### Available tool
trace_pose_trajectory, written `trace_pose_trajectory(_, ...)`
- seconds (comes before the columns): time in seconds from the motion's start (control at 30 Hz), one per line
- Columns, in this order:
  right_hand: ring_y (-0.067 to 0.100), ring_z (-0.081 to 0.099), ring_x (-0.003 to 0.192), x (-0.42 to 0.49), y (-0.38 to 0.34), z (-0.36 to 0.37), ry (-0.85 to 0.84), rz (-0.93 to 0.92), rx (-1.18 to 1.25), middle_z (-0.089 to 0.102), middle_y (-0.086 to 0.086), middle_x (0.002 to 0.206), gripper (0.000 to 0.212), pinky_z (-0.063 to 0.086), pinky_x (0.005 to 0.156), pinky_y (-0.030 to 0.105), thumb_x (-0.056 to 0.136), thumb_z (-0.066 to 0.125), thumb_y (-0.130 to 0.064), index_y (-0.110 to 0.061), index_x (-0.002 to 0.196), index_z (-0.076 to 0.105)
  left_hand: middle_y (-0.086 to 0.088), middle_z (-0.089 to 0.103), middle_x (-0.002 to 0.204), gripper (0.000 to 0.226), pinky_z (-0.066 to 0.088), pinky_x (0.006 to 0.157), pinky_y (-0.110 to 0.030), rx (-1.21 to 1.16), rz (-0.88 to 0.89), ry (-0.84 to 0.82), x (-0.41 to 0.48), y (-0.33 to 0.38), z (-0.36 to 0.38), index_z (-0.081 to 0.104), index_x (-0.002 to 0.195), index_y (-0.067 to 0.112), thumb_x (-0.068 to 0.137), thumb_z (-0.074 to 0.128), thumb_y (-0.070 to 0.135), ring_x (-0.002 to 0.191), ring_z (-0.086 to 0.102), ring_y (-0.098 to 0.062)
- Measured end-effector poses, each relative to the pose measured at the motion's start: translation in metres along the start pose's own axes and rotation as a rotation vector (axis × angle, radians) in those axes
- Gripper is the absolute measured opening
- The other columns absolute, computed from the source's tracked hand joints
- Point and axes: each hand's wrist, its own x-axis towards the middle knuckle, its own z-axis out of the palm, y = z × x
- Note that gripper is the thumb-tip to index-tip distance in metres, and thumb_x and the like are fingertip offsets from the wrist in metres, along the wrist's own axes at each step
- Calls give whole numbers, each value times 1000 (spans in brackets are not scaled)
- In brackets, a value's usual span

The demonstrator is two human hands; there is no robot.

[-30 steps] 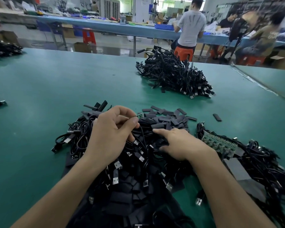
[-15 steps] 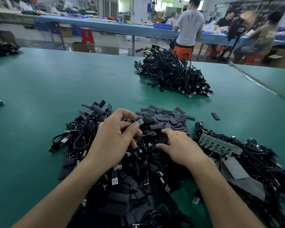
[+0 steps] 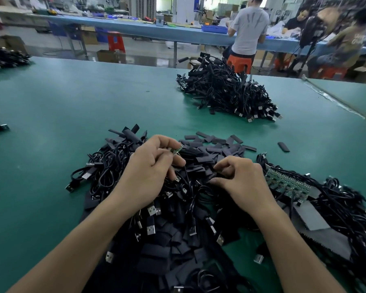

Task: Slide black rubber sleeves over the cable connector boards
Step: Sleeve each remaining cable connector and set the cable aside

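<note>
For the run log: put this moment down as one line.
left hand: pinches board | right hand: fingers curled at sleeves, grip unclear | board: bare, no sleeve on it yet

Matt black rubber sleeves [image 3: 211, 148] and shiny metal plugs [image 3: 150, 229] lie on the smooth green table [image 3: 72, 106].
</note>
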Motion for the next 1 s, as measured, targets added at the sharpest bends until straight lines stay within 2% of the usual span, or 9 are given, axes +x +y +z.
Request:
trace_pose_trajectory(0.07, -9, 60, 67, 1, 1, -2, 24, 3, 88, 62, -18, 73, 20, 43, 63, 0, 78, 83, -16, -25, 94, 76, 7, 76, 88, 24, 47, 59, -15, -4, 3, -30, 0, 0, -1, 55, 103, 28, 103, 45, 6, 58, 64, -8)
trace_pose_trajectory(0.23, 11, 71, 68, 0, -12, -18, -1, -25, 493, 74, 0, 72, 15, 54, 63, 20, 85, 74, -4, -19, 84, 72, 8, 76, 87, 22, 50, 60, -18, -5, 9, -65, -1, 1, -2, 64, 96, 24, 102, 50, 8, 58, 64, -9)
trace_pose_trajectory(0.33, 22, 73, 66, -5, -29, -26, -115, -78, 737, 74, 9, 71, 16, 53, 56, 21, 82, 76, -1, -15, 80, 69, 10, 74, 77, 13, 51, 63, -15, -44, 36, -111, -3, 3, 1, 69, 97, 24, 99, 57, 19, 56, 61, -5)
trace_pose_trajectory(0.4, 19, 71, 64, -8, -36, -25, -148, -141, 739, 74, 7, 70, 21, 53, 59, 20, 80, 77, -2, -21, 76, 71, 9, 69, 64, 11, 47, 60, -11, -45, 62, -144, -5, 5, 2, 69, 95, 22, 97, 60, 28, 53, 58, -3)
trace_pose_trajectory(0.53, 12, 69, 66, -12, -42, -24, -176, -234, 681, 74, 1, 73, 17, 55, 68, 22, 79, 79, -4, -19, 86, 74, 3, 73, 73, 13, 45, 55, -15, -54, 67, -171, -4, 4, 3, 68, 87, 19, 96, 62, 25, 50, 54, -5)
trace_pose_trajectory(0.7, 7, 70, 86, -17, -48, -21, -103, -371, 368, 74, -13, 90, 26, 56, 76, 28, 74, 86, -25, -30, 98, 77, 10, 60, 52, 16, 37, 47, -11, -29, 61, -146, -4, 2, 3, 69, 82, 20, 96, 62, 26, 44, 50, -2)
trace_pose_trajectory(0.83, 5, 69, 85, -16, -47, -20, -46, -398, 345, 73, -17, 88, 25, 52, 74, 19, 75, 84, -23, -30, 99, 78, 6, 69, 63, 14, 39, 48, -12, -57, 42, -159, -3, 4, 2, 69, 85, 20, 96, 62, 26, 45, 51, -4)
trace_pose_trajectory(0.93, -1, 67, 80, -13, -42, -24, 3, -356, 340, 73, -17, 86, 27, 47, 70, 10, 73, 85, -26, -25, 99, 79, 0, 76, 78, 9, 43, 51, -15, -89, 19, -182, -3, 4, 0, 63, 97, 20, 98, 59, 12, 47, 51, -6)
trace_pose_trajectory(1.0, -5, 66, 71, -13, -40, -27, 33, -308, 398, 74, -18, 83, 29, 46, 66, 8, 69, 83, -31, -25, 96, 79, 1, 77, 84, 18, 46, 53, -17, -105, -1, -178, -3, 4, 0, 53, 105, 21, 98, 55, 5, 48, 50, -7)
